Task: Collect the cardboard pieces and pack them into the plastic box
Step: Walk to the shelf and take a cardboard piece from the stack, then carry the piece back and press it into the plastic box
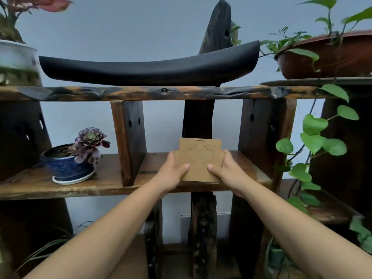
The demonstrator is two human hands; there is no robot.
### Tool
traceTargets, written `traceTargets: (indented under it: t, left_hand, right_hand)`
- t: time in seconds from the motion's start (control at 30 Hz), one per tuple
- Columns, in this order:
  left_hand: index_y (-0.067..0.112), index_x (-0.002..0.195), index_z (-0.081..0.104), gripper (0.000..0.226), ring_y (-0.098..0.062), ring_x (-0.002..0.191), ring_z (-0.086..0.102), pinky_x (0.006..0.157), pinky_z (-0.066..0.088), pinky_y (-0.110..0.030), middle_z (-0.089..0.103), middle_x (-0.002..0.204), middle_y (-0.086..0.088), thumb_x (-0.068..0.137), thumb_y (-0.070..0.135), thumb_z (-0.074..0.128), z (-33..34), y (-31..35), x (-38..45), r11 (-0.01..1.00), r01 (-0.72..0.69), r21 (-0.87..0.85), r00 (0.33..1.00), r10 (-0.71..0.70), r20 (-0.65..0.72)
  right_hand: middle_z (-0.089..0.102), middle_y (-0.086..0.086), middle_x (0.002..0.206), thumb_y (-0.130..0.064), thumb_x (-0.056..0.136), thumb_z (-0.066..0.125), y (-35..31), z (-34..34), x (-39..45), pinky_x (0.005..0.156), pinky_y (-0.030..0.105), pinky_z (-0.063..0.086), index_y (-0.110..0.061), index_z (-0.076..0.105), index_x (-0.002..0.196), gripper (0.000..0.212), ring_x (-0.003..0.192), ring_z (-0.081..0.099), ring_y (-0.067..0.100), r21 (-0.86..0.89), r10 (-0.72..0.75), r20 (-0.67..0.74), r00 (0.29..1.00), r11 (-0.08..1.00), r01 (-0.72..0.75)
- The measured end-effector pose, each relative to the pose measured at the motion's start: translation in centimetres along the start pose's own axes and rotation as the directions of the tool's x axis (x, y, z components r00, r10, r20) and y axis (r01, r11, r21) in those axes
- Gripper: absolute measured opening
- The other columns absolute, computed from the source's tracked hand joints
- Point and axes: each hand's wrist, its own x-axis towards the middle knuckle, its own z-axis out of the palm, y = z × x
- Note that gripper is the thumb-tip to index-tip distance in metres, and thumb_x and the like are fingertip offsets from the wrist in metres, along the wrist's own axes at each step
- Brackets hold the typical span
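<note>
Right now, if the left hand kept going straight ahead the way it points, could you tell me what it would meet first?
The left hand already grips the cardboard together with the right hand. Past that, it would probably meet the dark wooden post at the back of the shelf, though depth is hard to judge.

1. The cardboard pieces (198,158) sit in the middle bay of the wooden shelf (60,188), between two uprights.
2. The left hand (173,172) is at their left edge, the right hand (226,171) at their right.
3. A potted succulent (74,160) stands in the bay to the left.
4. A curved cushion (149,69) lies on the board above.
5. Trailing vines (314,141) hang at the right.
</note>
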Motion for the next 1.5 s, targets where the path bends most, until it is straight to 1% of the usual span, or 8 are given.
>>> traceTargets:
  t: [0.2,0.4,0.57,0.77,0.87,1.23,1.4,1.5]
  left_hand:
    - [0.024,0.136,0.031,0.046,-0.013,0.109,0.055,0.081,0.054,-0.034,0.052,0.126,0.002,0.097,0.02,0.055,0.4,1.3,-6.4,0.984,0.051,-0.173,0.998,-0.043,0.051]
    - [0.03,0.127,0.042,0.045,-0.014,0.108,0.059,0.089,0.054,-0.042,0.058,0.12,0.008,0.09,0.024,0.065,0.4,-0.6,-11.3,0.961,0.14,-0.24,0.99,-0.137,0.028]
    - [0.025,0.124,0.046,0.047,-0.011,0.104,0.062,0.081,0.057,-0.033,0.061,0.118,0.006,0.085,0.023,0.072,-0.2,-2.5,-14.0,0.973,0.146,-0.18,0.988,-0.154,-0.032]
    - [0.018,0.124,0.049,0.047,-0.005,0.1,0.061,0.074,0.05,-0.014,0.063,0.114,0.004,0.084,0.016,0.073,-1.8,-3.8,-17.6,0.986,0.135,-0.1,0.976,-0.149,-0.16]
    - [0.017,0.125,0.049,0.047,-0.01,0.103,0.062,0.083,0.051,-0.023,0.063,0.116,0.002,0.084,0.019,0.073,-3.3,-5.0,-20.0,0.979,0.195,-0.06,0.955,-0.204,-0.217]
    - [0.017,0.125,0.051,0.05,-0.008,0.103,0.061,0.09,0.05,-0.029,0.063,0.118,0.002,0.081,0.02,0.076,-11.8,-7.5,-32.6,0.93,0.368,0.0,0.808,-0.32,-0.495]
    - [0.019,0.125,0.049,0.05,-0.021,0.11,0.06,0.098,0.05,-0.046,0.062,0.121,-0.004,0.082,0.015,0.075,-16.1,-7.3,-40.2,0.909,0.406,-0.091,0.712,-0.378,-0.592]
    - [0.018,0.126,0.048,0.05,-0.013,0.101,0.062,0.088,0.054,-0.035,0.062,0.121,-0.003,0.083,0.018,0.074,-18.5,-6.9,-45.7,0.892,0.442,-0.101,0.637,-0.391,-0.664]
  right_hand:
    - [0.052,0.0,0.13,-0.014,0.093,0.059,-0.8,0.0,-6.1,0.097,0.039,0.049,-0.022,0.029,0.137,0.054,0.117,0.054,0.016,0.141,0.011,0.065,0.998,0.99,-0.02]
    - [0.055,0.002,0.128,-0.011,0.091,0.062,0.2,1.4,-10.5,0.098,0.041,0.049,-0.018,0.037,0.135,0.051,0.117,0.055,0.017,0.104,0.008,0.042,0.999,0.994,-0.012]
    - [0.056,0.003,0.129,-0.014,0.091,0.064,1.5,3.3,-12.6,0.102,0.04,0.047,-0.016,0.038,0.134,0.05,0.116,0.056,0.016,0.119,0.082,0.08,0.993,0.989,-0.092]
    - [0.059,-0.004,0.127,-0.021,0.089,0.066,2.4,6.3,-13.6,0.103,0.043,0.046,-0.02,0.045,0.132,0.048,0.116,0.057,0.013,0.055,0.038,0.142,0.989,0.997,-0.047]
    - [0.06,-0.007,0.122,-0.024,0.088,0.067,2.6,8.9,-14.0,0.1,0.04,0.048,-0.023,0.047,0.129,0.045,0.112,0.058,0.01,0.017,0.048,0.198,0.979,0.998,-0.052]
    - [0.061,-0.007,0.12,-0.028,0.088,0.069,0.7,21.9,-18.2,0.093,0.039,0.052,-0.024,0.048,0.126,0.043,0.109,0.059,0.014,0.03,0.05,0.48,0.876,0.997,-0.074]
    - [0.06,-0.016,0.113,-0.03,0.087,0.068,-2.4,28.6,-22.1,0.078,0.026,0.05,-0.031,0.048,0.12,0.038,0.103,0.059,0.005,0.053,-0.011,0.59,0.807,0.998,-0.025]
    - [0.061,-0.018,0.111,-0.026,0.087,0.069,-4.5,32.8,-25.4,0.073,0.021,0.047,-0.034,0.049,0.118,0.038,0.099,0.06,0.001,0.081,-0.062,0.651,0.757,0.997,0.012]
